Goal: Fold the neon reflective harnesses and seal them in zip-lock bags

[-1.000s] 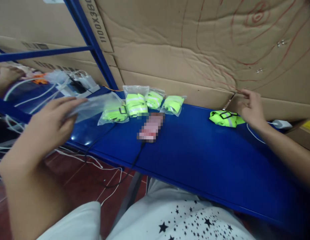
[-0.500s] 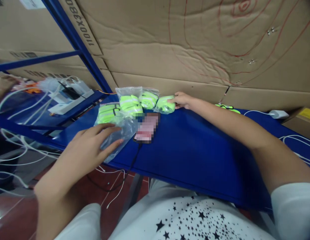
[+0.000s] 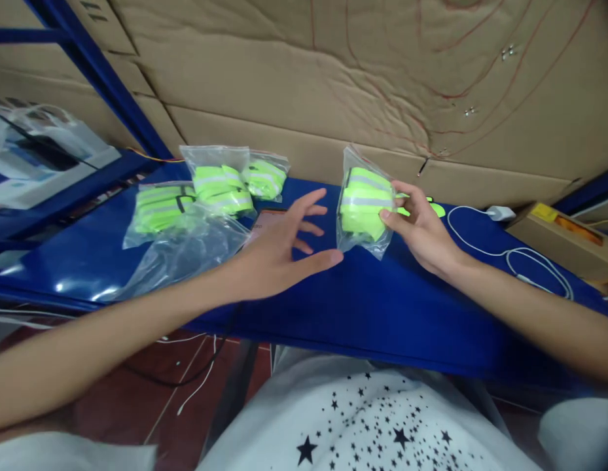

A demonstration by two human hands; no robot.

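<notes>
My right hand (image 3: 419,226) pinches the right side of a clear zip bag (image 3: 365,203) and lifts it over the table. Inside lies a folded neon-yellow strap with silvery reflective stripes. Just left of that bag, my left hand (image 3: 284,252) is open, its fingers spread toward it and apart from it. Several similar bags sit at the back left: one bagged strap (image 3: 163,208), a taller bag (image 3: 222,190) beside it, and a smaller bag (image 3: 267,178). An emptied-looking clear plastic bag (image 3: 186,252) lies before them. The phone (image 3: 267,219) is mostly hidden behind my left hand.
The blue table (image 3: 323,327) backs onto a large cardboard sheet (image 3: 284,98). Behind my right hand lies more neon-yellow material (image 3: 437,209). A white charger with cable (image 3: 500,212) and a cardboard box (image 3: 569,239) stand right. A power strip (image 3: 82,170) is at far left.
My right hand has picked up the rightmost bagged strap from the back of the table and brought it nearer. My left hand has moved right from the plastic bag, across the phone.
</notes>
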